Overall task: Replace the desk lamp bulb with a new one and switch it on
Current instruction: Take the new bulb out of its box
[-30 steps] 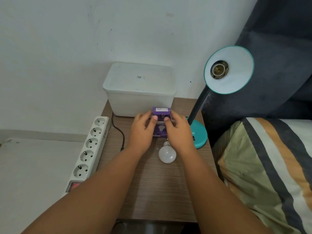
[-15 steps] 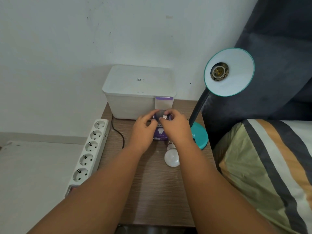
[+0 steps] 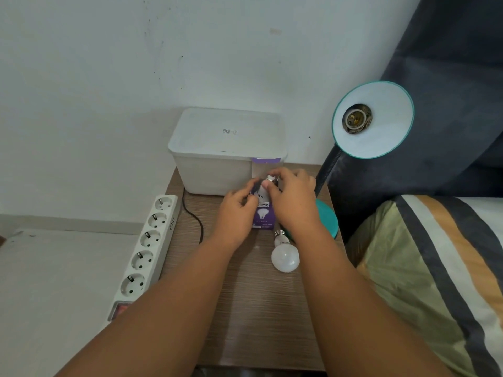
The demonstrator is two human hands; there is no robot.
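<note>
A purple bulb box (image 3: 262,217) stands on the wooden bedside table (image 3: 245,308) with its top flap (image 3: 266,160) open. My left hand (image 3: 235,213) grips the box's left side. My right hand (image 3: 292,198) pinches the metal screw base of the new bulb (image 3: 269,180), which sticks partly out of the box top. A bare white bulb (image 3: 284,254) lies on the table just right of the box. The teal desk lamp (image 3: 373,119) at the right has an empty socket (image 3: 356,118) facing me.
A white lidded plastic tub (image 3: 226,148) stands behind the box against the wall. A white power strip (image 3: 148,251) lies along the table's left edge, with a black cord (image 3: 196,219). A striped pillow (image 3: 435,281) and dark headboard are at the right.
The box's top flap has been opened. My right hand has moved to the opening and drawn the new bulb's base partly out. The left hand stays on the box.
</note>
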